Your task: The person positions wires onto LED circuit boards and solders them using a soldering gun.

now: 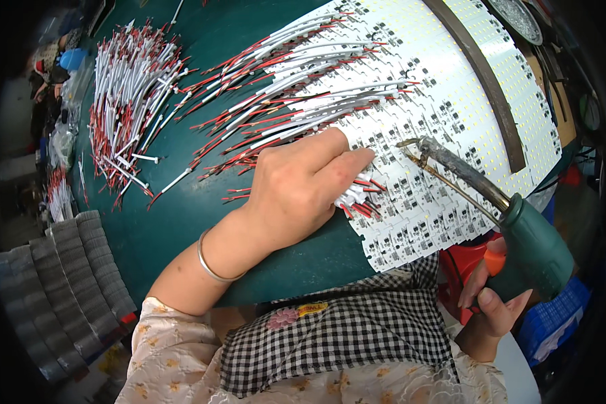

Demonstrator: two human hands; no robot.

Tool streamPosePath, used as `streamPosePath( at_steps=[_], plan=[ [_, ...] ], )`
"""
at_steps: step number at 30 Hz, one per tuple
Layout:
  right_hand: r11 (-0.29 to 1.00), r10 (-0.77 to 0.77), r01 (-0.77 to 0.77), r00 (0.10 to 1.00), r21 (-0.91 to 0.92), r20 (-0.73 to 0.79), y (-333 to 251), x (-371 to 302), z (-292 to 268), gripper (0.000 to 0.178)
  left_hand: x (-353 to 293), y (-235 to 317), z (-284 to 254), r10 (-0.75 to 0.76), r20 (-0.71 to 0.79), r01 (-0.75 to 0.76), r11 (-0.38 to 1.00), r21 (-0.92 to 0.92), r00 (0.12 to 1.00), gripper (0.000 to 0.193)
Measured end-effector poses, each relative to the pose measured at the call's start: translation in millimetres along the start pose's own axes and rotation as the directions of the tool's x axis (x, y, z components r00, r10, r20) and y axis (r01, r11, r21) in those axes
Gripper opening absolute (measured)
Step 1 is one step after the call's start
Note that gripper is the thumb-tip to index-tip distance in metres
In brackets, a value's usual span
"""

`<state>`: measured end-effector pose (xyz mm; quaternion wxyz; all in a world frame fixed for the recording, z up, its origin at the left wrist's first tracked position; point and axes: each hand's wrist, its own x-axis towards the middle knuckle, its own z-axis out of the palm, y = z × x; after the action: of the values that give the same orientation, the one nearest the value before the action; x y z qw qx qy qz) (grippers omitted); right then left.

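Soldering gun (536,248) sits gripped in right hand (497,311) off near edge of worktop (303,266), tip over white circuit boards (411,225); left hand (301,180) pinches wire bundle (352,196) at boards' left edge.

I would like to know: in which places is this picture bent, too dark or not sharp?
Head view: black fills the corners, and the dark bar looks curved, perhaps from the fisheye lens; head view: the boards are bright, while the clutter at far left is dim and soft; head view: the left hand and iron look fairly sharp.
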<state>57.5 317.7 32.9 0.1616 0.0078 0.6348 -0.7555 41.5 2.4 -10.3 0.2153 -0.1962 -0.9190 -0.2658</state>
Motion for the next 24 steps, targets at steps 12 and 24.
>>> streamPosePath(
  at_steps=[12,24],
  plan=[
    [0.990,0.045,-0.052,0.997,-0.131,-0.061,4,-6,13,0.058,1,-3,0,0.075,0.031,-0.073,0.996,-0.054,0.997,0.026],
    [0.882,-0.043,0.054,0.998,-0.468,0.035,8,-21,5,0.055,2,5,-1,0.102,0.022,-0.102,0.995,0.012,0.995,0.032]
  ],
)
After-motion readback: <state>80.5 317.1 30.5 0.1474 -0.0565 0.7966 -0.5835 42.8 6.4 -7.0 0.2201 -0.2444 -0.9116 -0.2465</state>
